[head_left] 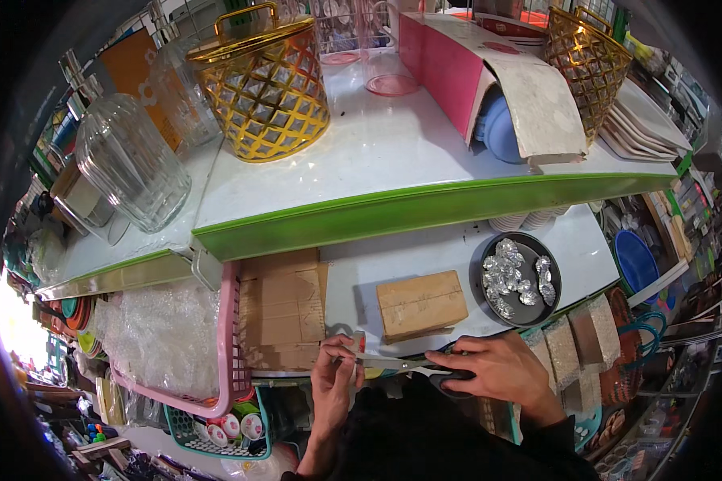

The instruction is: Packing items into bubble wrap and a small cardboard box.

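Note:
My left hand holds a small roll of clear tape between thumb and fingers. My right hand grips the dark handles of a pair of scissors, whose metal blades reach left to the tape roll. Beyond my hands, on the white lower shelf, lies a small closed brown cardboard box. To its right stands a round dark metal pan holding several crumpled silver foil pieces. A flattened cardboard piece lies left of the box.
A green-edged upper shelf overhangs the work surface, bearing a gold lattice basket, a ribbed glass bottle and a pink carton. A pink plastic basket with bubble wrap stands at the left. Wrapped goods are at the lower right.

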A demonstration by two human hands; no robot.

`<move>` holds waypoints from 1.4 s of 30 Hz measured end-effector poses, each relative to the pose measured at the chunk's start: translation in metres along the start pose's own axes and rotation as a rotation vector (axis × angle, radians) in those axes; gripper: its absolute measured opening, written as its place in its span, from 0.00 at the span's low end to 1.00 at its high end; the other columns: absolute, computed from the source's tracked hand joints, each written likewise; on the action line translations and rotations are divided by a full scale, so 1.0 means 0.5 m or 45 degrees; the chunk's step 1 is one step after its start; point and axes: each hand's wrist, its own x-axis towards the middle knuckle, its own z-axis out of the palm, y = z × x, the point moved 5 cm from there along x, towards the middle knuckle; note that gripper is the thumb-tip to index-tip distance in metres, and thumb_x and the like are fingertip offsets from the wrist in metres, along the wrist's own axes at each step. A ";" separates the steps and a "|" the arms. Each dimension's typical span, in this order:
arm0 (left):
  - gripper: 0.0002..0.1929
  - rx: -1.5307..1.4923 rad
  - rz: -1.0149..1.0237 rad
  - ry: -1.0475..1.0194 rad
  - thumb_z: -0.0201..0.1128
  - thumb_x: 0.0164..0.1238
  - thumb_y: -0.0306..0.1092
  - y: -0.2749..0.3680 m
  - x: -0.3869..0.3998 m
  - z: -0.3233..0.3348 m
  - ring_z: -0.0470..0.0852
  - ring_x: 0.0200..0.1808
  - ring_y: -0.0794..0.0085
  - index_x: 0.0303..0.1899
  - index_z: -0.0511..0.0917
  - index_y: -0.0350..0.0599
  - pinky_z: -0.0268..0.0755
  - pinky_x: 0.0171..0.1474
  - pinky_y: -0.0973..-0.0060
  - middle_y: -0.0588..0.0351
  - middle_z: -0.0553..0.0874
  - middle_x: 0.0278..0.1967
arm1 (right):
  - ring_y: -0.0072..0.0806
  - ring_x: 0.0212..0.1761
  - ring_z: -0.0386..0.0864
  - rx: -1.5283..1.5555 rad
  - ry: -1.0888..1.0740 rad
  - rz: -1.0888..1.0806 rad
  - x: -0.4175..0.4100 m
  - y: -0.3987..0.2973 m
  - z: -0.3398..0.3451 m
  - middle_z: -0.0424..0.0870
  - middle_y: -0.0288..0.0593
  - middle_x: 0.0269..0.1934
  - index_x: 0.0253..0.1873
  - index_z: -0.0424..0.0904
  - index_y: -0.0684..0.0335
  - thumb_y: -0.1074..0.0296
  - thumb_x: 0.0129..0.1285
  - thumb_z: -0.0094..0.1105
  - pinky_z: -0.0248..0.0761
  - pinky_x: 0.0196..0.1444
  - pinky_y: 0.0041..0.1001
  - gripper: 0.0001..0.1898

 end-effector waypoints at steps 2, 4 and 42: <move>0.00 0.022 0.000 -0.006 0.55 0.76 0.25 0.000 0.001 -0.001 0.73 0.34 0.79 0.42 0.73 0.41 0.69 0.33 0.79 0.54 0.71 0.56 | 0.23 0.35 0.81 -0.040 -0.024 -0.010 0.006 -0.005 -0.008 0.78 0.29 0.37 0.64 0.78 0.44 0.49 0.64 0.62 0.76 0.34 0.26 0.24; 0.01 0.004 0.011 0.002 0.55 0.76 0.25 -0.001 0.002 -0.004 0.73 0.34 0.79 0.43 0.73 0.40 0.69 0.32 0.79 0.54 0.71 0.55 | 0.23 0.36 0.82 -0.078 -0.061 -0.017 0.013 -0.011 -0.014 0.78 0.29 0.36 0.63 0.79 0.44 0.49 0.64 0.62 0.76 0.36 0.27 0.23; 0.56 1.817 0.507 -0.490 0.77 0.47 0.60 -0.134 0.060 -0.019 0.71 0.63 0.38 0.71 0.56 0.35 0.69 0.63 0.49 0.34 0.66 0.63 | 0.52 0.40 0.84 0.269 0.520 1.119 -0.086 0.151 0.189 0.84 0.54 0.40 0.54 0.82 0.61 0.61 0.58 0.69 0.78 0.42 0.45 0.20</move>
